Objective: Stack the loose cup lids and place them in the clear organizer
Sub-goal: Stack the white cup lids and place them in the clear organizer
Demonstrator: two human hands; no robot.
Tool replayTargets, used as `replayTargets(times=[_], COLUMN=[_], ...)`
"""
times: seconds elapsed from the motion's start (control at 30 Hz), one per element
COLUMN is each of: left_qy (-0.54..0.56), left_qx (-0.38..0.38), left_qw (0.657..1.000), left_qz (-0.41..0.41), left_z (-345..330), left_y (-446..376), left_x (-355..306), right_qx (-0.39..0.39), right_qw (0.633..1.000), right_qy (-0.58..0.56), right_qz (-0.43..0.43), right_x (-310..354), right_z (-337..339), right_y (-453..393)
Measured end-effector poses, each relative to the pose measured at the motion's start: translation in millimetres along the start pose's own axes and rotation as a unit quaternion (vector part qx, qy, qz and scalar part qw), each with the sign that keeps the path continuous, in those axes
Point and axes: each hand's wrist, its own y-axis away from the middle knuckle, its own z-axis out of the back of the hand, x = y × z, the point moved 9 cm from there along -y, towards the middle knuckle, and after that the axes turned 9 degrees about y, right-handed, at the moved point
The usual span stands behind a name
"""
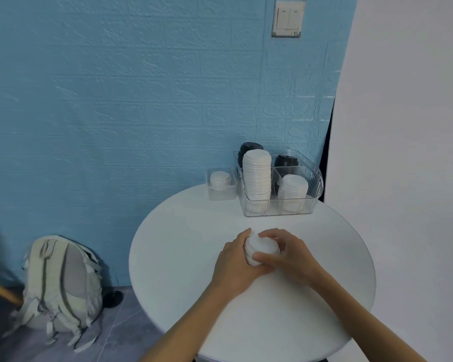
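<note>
Head view. A round white table stands against a blue brick-textured wall. Near the table's middle, a short stack of white cup lids sits between both hands. The left hand wraps the stack's left side, fingers curled round it, the thumb reaching up past its far edge. The right hand grips the right side, fingers curled over the far rim and thumb pressed on the near edge. Both hands hold the stack closely.

The clear organizer stands at the table's far edge, well beyond the stack and apart from it. Its front left compartment holds a tall stack of white lids that rises above the walls; the front right compartment holds a shorter white stack. Black lids fill both rear compartments. Just left of the organizer, touching or nearly so, a small clear box holds a few white lids.

On the floor, left of the table, a pale backpack leans against the wall. A light switch is mounted on the wall above the organizer.
</note>
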Motion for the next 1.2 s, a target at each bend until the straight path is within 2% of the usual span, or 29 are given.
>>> replayTargets(times=[0.23,0.43,1.0,1.2], left_qy=[-0.003,-0.008,-0.098,-0.105], left_qx=[-0.01,-0.009,-0.039,-0.007], left_qw=[1.0,1.0,0.994,0.994], left_qz=[-0.02,-0.024,-0.016,-0.011], left_z=[1,1,3,0], left_y=[1,2,2,4], left_x=[-4,-2,-7,-9], right_qx=[0.027,0.05,0.05,0.04], right_qw=[0.998,0.997,0.999,0.999], right_qy=[-0.049,-0.048,-0.003,-0.003], right_qz=[0.008,0.026,-0.007,-0.023], right_x=[-3,1,-5,-7], right_z=[-5,-8,-11,-13], right_y=[3,5,-1,3])
